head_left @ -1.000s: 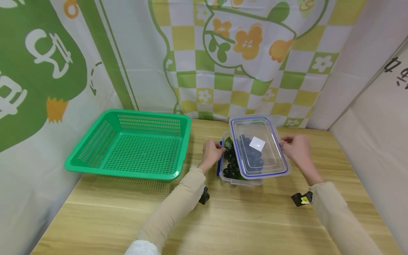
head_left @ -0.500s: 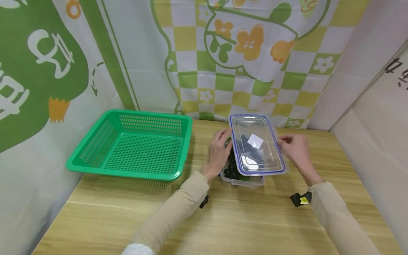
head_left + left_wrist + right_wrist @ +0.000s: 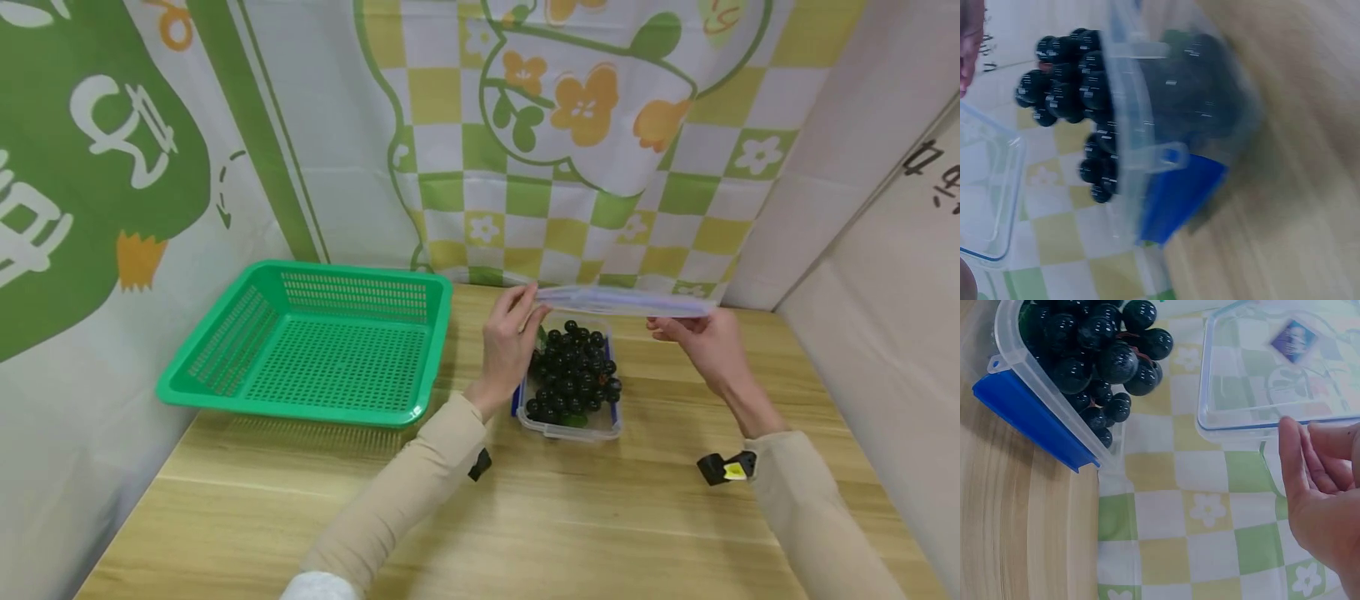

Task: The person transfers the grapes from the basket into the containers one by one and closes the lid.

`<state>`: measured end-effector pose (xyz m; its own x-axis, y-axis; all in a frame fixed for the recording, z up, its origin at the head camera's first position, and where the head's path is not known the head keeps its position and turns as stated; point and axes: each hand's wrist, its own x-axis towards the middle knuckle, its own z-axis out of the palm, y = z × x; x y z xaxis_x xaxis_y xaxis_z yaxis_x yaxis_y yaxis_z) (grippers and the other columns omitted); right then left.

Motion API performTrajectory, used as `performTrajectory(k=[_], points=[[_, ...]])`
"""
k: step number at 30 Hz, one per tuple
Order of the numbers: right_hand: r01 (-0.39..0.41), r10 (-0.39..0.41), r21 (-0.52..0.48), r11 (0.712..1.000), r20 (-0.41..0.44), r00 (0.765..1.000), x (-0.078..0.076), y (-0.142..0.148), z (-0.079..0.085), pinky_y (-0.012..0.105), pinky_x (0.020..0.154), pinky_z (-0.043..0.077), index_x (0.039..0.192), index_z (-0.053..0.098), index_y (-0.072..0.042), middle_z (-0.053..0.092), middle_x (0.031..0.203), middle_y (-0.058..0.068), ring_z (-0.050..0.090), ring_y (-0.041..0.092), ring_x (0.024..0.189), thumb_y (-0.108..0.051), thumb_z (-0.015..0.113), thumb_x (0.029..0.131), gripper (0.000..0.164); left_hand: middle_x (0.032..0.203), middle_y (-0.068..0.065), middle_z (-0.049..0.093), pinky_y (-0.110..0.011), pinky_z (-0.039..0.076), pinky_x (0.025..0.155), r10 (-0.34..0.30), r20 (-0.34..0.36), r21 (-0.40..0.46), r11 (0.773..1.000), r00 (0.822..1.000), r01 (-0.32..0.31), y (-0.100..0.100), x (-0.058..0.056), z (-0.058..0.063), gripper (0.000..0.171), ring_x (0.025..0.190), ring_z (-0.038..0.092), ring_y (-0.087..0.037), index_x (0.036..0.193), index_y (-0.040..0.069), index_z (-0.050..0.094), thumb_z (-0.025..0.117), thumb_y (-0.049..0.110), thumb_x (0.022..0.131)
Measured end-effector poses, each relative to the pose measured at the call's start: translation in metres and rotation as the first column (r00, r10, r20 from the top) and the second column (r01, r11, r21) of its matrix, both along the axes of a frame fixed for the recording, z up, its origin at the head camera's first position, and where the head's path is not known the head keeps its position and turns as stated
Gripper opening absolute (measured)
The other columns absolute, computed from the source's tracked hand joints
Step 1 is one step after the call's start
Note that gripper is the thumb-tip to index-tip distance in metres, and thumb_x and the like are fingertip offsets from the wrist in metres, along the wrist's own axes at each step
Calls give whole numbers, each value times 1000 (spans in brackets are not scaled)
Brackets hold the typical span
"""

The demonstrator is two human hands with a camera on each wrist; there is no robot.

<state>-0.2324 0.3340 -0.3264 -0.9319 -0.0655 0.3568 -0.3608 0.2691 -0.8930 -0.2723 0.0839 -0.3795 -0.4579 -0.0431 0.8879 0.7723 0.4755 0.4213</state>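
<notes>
A transparent lid [image 3: 626, 302] is tilted almost edge-on behind a clear plastic container [image 3: 570, 432] on the table. My right hand [image 3: 708, 346] pinches the lid's right end between thumb and fingers. At the lid's left end, the fingers and thumb of my left hand [image 3: 506, 342] grip its corner. Dark artificial-looking grapes [image 3: 570, 375] with a few green leaves fill the container and rise over its rim. Blue latches [image 3: 1035, 419] hang folded down on the container's sides. A small square sticker [image 3: 1293, 341] shows on the lid in the right wrist view.
A green plastic basket [image 3: 300, 409] with slotted sides stands left of the container on the wooden table [image 3: 600, 533]. Patterned cloth [image 3: 525, 192] hangs right behind the table's back edge, with fabric walls on both sides.
The lid has lifted off the container and tipped up toward the back, uncovering the grapes. My left hand has moved from the container's left side up to the lid; my right hand kept its grip.
</notes>
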Motion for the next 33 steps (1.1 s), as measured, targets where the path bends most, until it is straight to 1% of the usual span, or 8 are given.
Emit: performTrajectory(k=[3,11,16,22,24,26,30,33], points=[[9,-13,-66,998,-54,998,-1,-3,-1,15,67,54,90,69,-5,70,79,-15,67,-1,72,0,61,87,10,97,-16,62,-23,52,69,-27,28,47,999,999,26,3,0,8,35,82,62,-22,112,-7,64,67,14,84],[225,-240,-99,969,-178,954,-8,-9,-3,10,63,51,88,71,-1,64,80,-17,62,-4,67,7,63,83,12,84,-14,61,-25,52,66,-30,63,106,994,998,23,8,3,16,32,74,63,-21,104,-6,68,72,14,79],[276,-284,-69,959,-175,943,-8,-10,-5,9,63,50,95,67,12,63,80,-22,60,-6,66,2,65,83,16,79,-13,60,-18,54,66,-53,136,114,993,989,38,8,4,15,31,69,64,-20,104,-6,68,70,17,82],[302,-297,123,945,-57,953,-6,-10,-7,9,59,48,105,65,10,58,75,-30,56,-9,64,-20,65,88,35,78,-14,64,-15,52,60,-55,275,79,996,960,34,6,7,13,32,65,64,-19,103,-5,69,68,22,85],[287,-297,201,937,20,955,-6,-10,-11,10,59,48,108,64,8,57,75,-29,55,-9,65,-28,64,88,41,73,-13,65,-16,50,57,-43,342,49,998,939,28,5,8,12,29,61,62,-17,97,-3,71,68,23,85],[262,-293,254,931,95,951,-7,-10,-17,12,60,49,109,64,7,61,78,-20,55,-7,67,-32,64,88,45,68,-10,66,-16,45,53,-32,421,14,999,906,29,4,8,10,26,56,58,-14,88,0,73,67,25,86],[213,-290,318,924,219,932,-7,-9,-31,15,63,51,112,62,8,67,94,11,56,-4,69,-35,61,90,49,56,-5,59,-16,33,43,-42,578,-31,997,815,73,2,10,4,31,46,43,-8,67,6,69,65,29,88],[179,-276,334,925,271,922,-8,-8,-41,18,65,52,114,61,10,65,103,24,57,0,71,-34,60,91,49,54,-4,56,-16,27,39,-49,660,-49,993,749,108,1,12,0,32,42,38,-6,69,5,68,64,30,88]])
